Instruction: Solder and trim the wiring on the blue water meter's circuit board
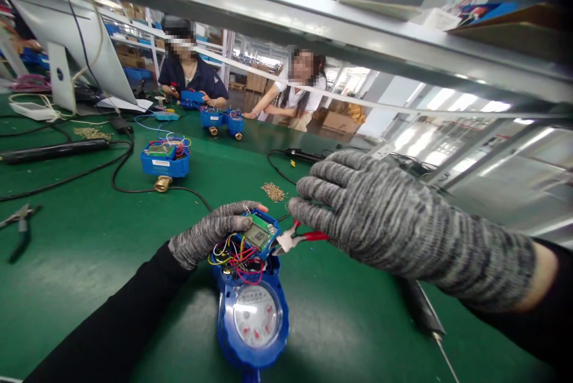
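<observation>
My left hand (215,229), in a grey knit glove, grips the green circuit board with a small display (259,234) at the top of a blue water meter (255,317). Red, yellow and white wires (237,261) bunch below the board, above the round dial. Over the table to the right, my gloved right hand (358,198) is raised with its fingers extended and its back showing; its palm side is hidden. Red-handled pliers (290,240) lie between the meter and this hand, partly behind it.
Another blue meter (165,159) stands at back left, near black cables. Small screws (274,192) lie in a pile mid-table. A black tool (421,305) is at right, dark pliers (21,228) at far left. Two people sit across the table. A metal shelf beam (286,7) crosses above.
</observation>
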A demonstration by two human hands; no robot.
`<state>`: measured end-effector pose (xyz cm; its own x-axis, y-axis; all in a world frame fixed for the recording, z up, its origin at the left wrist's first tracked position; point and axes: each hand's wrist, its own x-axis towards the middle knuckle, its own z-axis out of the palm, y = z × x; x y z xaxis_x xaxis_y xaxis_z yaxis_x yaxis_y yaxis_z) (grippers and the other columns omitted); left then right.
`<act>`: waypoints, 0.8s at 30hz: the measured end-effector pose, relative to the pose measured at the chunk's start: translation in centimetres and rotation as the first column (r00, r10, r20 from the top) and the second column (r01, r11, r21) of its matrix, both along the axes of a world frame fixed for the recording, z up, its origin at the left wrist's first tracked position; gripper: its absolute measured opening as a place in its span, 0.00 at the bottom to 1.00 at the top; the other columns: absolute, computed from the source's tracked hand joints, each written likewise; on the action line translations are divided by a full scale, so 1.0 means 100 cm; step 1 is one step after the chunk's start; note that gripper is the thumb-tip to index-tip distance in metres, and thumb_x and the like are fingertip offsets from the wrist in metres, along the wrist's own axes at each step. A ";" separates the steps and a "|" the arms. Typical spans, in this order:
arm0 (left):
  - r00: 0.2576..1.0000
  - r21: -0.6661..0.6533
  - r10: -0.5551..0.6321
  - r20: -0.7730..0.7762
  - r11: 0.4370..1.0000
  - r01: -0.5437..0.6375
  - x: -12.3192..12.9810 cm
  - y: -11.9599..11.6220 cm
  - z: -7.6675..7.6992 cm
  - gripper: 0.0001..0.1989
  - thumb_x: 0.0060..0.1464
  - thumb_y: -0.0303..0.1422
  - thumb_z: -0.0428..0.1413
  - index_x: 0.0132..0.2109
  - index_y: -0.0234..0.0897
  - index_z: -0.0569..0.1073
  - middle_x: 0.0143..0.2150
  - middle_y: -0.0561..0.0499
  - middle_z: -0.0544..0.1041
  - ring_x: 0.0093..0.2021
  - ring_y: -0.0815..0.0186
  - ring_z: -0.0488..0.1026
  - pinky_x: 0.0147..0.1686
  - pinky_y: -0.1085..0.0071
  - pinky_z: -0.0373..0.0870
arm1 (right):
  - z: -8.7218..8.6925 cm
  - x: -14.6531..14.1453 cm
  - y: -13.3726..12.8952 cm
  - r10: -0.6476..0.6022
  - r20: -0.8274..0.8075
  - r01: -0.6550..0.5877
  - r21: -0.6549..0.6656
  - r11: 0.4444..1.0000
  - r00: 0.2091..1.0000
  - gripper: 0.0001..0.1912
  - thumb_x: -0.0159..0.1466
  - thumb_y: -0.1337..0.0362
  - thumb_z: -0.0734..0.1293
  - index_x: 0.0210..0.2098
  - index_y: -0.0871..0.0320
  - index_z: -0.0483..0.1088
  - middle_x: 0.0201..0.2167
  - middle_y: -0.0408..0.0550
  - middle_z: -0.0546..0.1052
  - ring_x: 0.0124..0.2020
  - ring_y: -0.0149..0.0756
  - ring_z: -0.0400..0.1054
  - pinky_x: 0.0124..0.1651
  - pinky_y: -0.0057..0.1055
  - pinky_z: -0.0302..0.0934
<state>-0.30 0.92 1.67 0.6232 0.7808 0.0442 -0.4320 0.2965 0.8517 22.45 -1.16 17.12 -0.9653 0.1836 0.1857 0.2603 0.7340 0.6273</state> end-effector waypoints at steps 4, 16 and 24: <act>0.999 0.029 0.013 -0.034 1.000 -0.012 0.001 0.001 0.001 0.23 0.55 0.32 0.60 0.57 0.34 0.72 0.51 0.41 0.79 0.49 0.54 0.78 0.52 0.60 0.71 | 0.003 -0.012 0.002 -0.035 0.025 0.037 -0.073 0.997 0.999 0.06 0.64 0.67 0.65 0.34 0.53 0.74 0.35 0.47 0.76 0.38 0.45 0.68 0.44 0.47 0.62; 1.000 0.080 -0.014 -0.019 0.997 0.015 0.004 0.006 0.003 0.20 0.54 0.31 0.60 0.54 0.33 0.73 0.50 0.42 0.79 0.49 0.54 0.77 0.55 0.58 0.68 | 0.006 -0.026 0.004 -0.059 0.171 0.067 -0.041 0.997 0.984 0.11 0.70 0.67 0.58 0.38 0.57 0.72 0.37 0.50 0.74 0.39 0.44 0.66 0.45 0.46 0.61; 1.000 0.035 -0.012 -0.004 0.999 0.012 0.005 0.005 0.004 0.19 0.52 0.30 0.62 0.52 0.33 0.75 0.48 0.43 0.80 0.46 0.57 0.78 0.52 0.61 0.70 | 0.015 -0.029 0.002 -0.086 0.263 0.096 -0.025 0.995 0.961 0.12 0.72 0.67 0.56 0.41 0.57 0.71 0.39 0.48 0.73 0.41 0.43 0.66 0.48 0.44 0.60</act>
<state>0.22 1.41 2.05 0.6330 0.7710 0.0694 -0.4256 0.2717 0.8632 19.55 -0.99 18.63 -0.9582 0.2748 -0.0797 0.1573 0.7386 0.6555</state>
